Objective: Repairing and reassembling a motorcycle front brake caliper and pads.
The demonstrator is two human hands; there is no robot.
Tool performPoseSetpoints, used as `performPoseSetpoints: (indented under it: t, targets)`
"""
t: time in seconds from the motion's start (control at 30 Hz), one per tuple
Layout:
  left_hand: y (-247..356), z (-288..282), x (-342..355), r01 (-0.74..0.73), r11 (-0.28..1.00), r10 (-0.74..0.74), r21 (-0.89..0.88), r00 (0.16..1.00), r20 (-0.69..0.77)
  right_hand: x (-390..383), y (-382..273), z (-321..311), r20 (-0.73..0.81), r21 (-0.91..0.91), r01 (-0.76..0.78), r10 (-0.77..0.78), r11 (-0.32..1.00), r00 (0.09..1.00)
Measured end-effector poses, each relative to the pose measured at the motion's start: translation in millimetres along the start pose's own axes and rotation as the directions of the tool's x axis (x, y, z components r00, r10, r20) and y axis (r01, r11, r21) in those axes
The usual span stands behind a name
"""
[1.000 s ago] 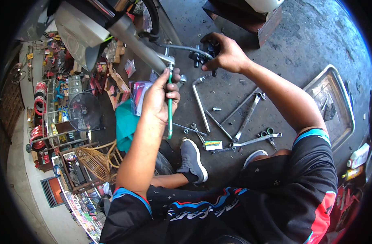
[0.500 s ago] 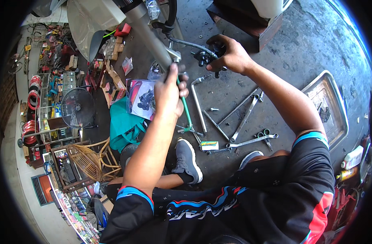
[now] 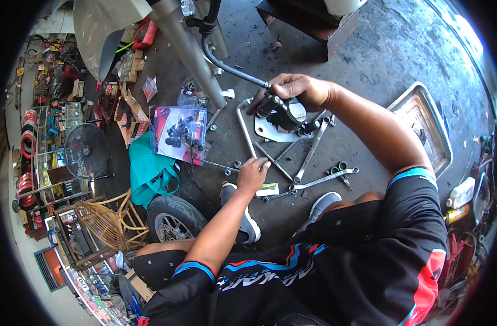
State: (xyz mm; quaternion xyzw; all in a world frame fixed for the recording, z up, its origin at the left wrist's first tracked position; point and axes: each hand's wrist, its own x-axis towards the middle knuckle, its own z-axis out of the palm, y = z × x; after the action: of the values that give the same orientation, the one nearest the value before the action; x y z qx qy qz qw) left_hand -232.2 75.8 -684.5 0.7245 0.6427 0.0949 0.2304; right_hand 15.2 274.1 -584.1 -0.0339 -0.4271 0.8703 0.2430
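Observation:
A black brake caliper (image 3: 293, 115) with a silver mounting plate (image 3: 266, 129) is gripped from above by my right hand (image 3: 302, 91). Its black hose (image 3: 226, 66) runs up to the fork leg (image 3: 191, 54). Down among the tools, my left hand (image 3: 251, 176) has its fingers curled; what they hold, if anything, is hidden beneath. A thin metal rod (image 3: 218, 164) lies just left of that hand. An L-shaped wrench (image 3: 245, 127) rests beyond it, and a small white-and-yellow box (image 3: 268, 189) sits close to its right.
Several spanners (image 3: 327, 179) lie on the floor to the right, beside a metal tray (image 3: 446, 138). On the left are a packaged part (image 3: 178, 133), a teal bag (image 3: 149, 168), a wheel (image 3: 175, 217), a rattan chair (image 3: 104, 223) and a fan (image 3: 86, 151).
My left hand has dropped from the fork's lower end, where it held a green-handled wrench, to the floor tools. My right hand has brought the caliper nearer and turned it, showing the silver plate.

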Motion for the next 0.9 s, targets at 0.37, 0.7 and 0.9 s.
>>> performPoseSetpoints:
  t: [0.37,0.7,0.9]
  targets:
    - [149,-153,86,-0.243,0.102,0.278,-0.965,0.938,-0.207,-7,-4,70,-0.029,0.247,-0.215,0.229,0.945,0.973]
    - [156,-159,82,-0.220,-0.022,0.414,-0.975,0.886,-0.209,-25,-25,90,-0.514,-0.345,-0.248,0.039,0.905,0.857]
    - [147,-150,84,-0.184,0.022,0.450,-0.983,0.880,-0.154,-101,-72,81,-0.701,-0.660,-0.415,-0.315,0.626,0.640]
